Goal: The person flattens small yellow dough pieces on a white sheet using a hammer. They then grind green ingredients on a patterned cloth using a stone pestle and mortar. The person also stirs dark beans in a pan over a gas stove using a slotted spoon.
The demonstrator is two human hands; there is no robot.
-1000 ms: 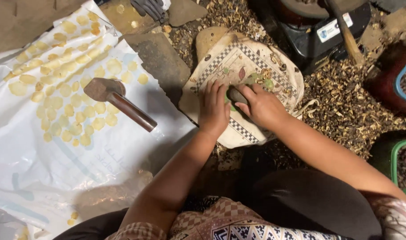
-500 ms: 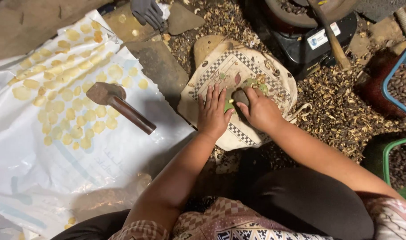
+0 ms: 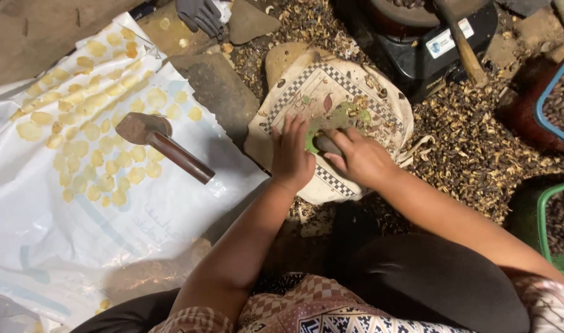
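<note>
The right hand (image 3: 362, 159) is clamped around a dark stone (image 3: 326, 143), long axis running left-right, on the patterned cloth (image 3: 331, 92). The left hand (image 3: 291, 157) lies flat, fingers spread, touching green paste (image 3: 337, 117) beside it. Right of the cloth, a blue basket (image 3: 550, 92) and a green basket (image 3: 544, 228) hold brown seeds.

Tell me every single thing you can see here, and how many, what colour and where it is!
Checked cloth: one, cream and black, centre, draped over a stone.
Green scraps: a few, on the cloth.
Dark stone: one, grey, under the right hand.
Flat discs: many, pale yellow, on the sheet at left.
Plastic sheet: one, white, left.
Hammer: one, brown, on the sheet.
Shell bits: many, brown, ground at right.
Black machine: one, top.
Left hand: flat on the cloth.
Right hand: gripping the dark stone.
</note>
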